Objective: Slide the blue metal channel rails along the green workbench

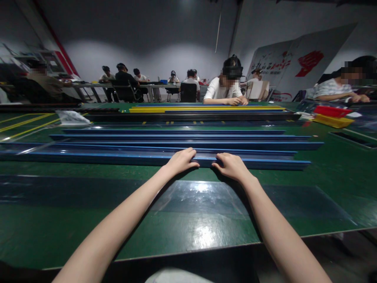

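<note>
Both my arms reach forward over a green table (59, 228). My left hand (181, 160) and my right hand (231, 165) rest side by side on the nearest of several long blue rails (118, 159), fingers curled over its top edge, gripping it. More blue rails (176, 137) lie parallel behind it. The fingertips are hidden behind the rail's edge.
Black, yellow and blue rails (206, 110) lie farther back. A red and a yellow piece (332, 116) sit at the right. A person in white (225, 90) sits across the table; others sit at the sides and at tables behind. The table's front edge (206, 247) is near me.
</note>
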Action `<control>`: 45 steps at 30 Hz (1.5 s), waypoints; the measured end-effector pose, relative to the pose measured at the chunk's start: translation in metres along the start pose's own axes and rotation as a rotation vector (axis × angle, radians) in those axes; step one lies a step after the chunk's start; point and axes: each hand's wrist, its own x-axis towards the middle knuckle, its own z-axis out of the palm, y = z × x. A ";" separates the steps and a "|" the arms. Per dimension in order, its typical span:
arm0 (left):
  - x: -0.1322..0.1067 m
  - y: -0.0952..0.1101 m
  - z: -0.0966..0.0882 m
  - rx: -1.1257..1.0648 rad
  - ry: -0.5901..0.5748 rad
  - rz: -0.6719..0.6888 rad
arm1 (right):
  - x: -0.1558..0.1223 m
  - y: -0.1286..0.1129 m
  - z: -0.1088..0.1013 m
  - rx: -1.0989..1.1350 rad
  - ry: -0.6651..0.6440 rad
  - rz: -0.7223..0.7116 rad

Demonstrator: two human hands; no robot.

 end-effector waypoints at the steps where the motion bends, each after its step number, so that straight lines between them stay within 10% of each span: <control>1: 0.000 0.000 0.000 0.003 0.001 0.000 | 0.000 0.000 0.000 -0.002 0.004 -0.003; 45: -0.001 -0.001 0.002 0.124 0.002 0.023 | 0.000 0.000 0.001 -0.008 -0.006 -0.004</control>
